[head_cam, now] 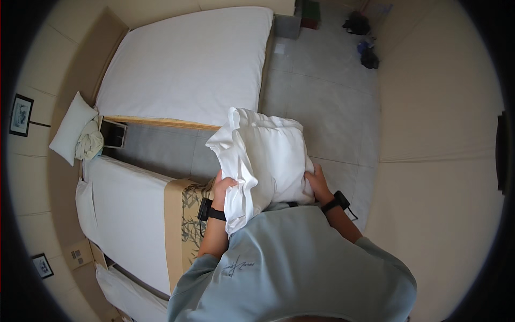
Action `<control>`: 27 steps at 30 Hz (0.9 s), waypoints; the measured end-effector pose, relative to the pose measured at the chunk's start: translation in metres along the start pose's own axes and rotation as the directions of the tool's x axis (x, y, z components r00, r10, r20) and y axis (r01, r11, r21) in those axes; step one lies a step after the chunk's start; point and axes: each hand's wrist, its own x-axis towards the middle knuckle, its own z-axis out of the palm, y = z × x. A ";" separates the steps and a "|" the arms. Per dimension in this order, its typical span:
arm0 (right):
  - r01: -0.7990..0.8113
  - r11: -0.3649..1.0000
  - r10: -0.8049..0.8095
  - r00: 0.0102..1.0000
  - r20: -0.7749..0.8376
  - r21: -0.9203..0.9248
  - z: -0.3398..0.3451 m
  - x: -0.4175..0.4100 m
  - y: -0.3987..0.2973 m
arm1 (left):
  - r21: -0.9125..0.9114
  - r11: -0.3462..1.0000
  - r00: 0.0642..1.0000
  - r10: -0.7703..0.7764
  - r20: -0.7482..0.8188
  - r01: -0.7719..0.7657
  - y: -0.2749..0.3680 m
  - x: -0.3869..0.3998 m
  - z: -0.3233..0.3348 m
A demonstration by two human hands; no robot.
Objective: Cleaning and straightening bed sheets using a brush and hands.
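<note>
A bulky folded white bedding bundle (277, 157) is held up in front of my chest, between both hands. My left hand (226, 184) grips its ruffled left edge, thumb on top of the cloth. On the opposite side, my right hand (316, 179) clasps the edge, with some fingers hidden by the fabric. Each wrist wears a black strap with a small device. Beyond the bundle lies a bed with a white sheet (189, 64); its near corner is partly covered by the bundle.
A second bed (128, 209) with a patterned tan runner (174, 237) stands at the left. A pillow (74, 129) and crumpled cloth (89, 139) rest by the headboards above a nightstand (114, 134). Black bags (357, 23) lie on the grey floor (322, 104) near the right wall.
</note>
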 end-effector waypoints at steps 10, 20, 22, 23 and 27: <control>-0.147 0.989 0.110 0.793 0.599 0.012 0.089 0.214 -0.152 | -0.099 0.947 0.920 0.268 -0.286 -0.307 0.097 0.089 0.071; -0.467 0.847 0.029 0.517 0.855 0.254 0.182 0.227 -0.314 | -0.131 0.908 0.891 0.350 -0.288 -0.399 0.133 0.142 0.055; -0.529 0.767 -0.031 0.535 0.844 0.363 0.194 0.238 -0.334 | -0.068 0.931 0.902 0.328 -0.281 -0.360 0.141 0.147 0.056; -0.538 0.767 -0.020 0.523 0.852 0.348 0.198 0.256 -0.328 | -0.070 0.929 0.896 0.329 -0.297 -0.364 0.145 0.149 0.059; -0.304 0.953 0.185 0.556 0.811 -0.009 0.233 0.338 -0.324 | 0.049 0.856 0.771 0.487 -0.410 -0.515 0.161 0.197 0.063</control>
